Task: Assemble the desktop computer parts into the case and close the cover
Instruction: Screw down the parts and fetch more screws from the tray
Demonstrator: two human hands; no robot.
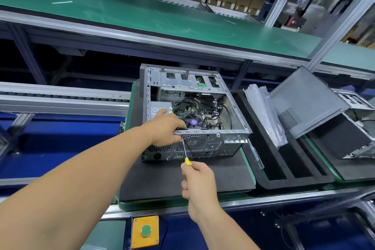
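Note:
An open grey computer case (213, 144) lies on its side on a black foam mat (162, 178), rear panel toward me. Inside I see the motherboard, black cables and a CPU fan (193, 122) with a purple hub. My left hand (165, 129) grips the case's near top edge at the rear left corner, thumb on the rear panel and fingers over the rim. My right hand (197, 178) holds a yellow-handled screwdriver (185, 151); its tip meets the rear panel near the top left, beside the round fan grille. A grey side cover (306, 101) leans tilted to the right.
Clear plastic bags (263, 111) lie on a black foam tray (284, 168) right of the case. A second case (357, 128) sits at far right under the cover. A yellow box with a green button (145, 231) is at the near edge. A green conveyor (142, 12) runs behind.

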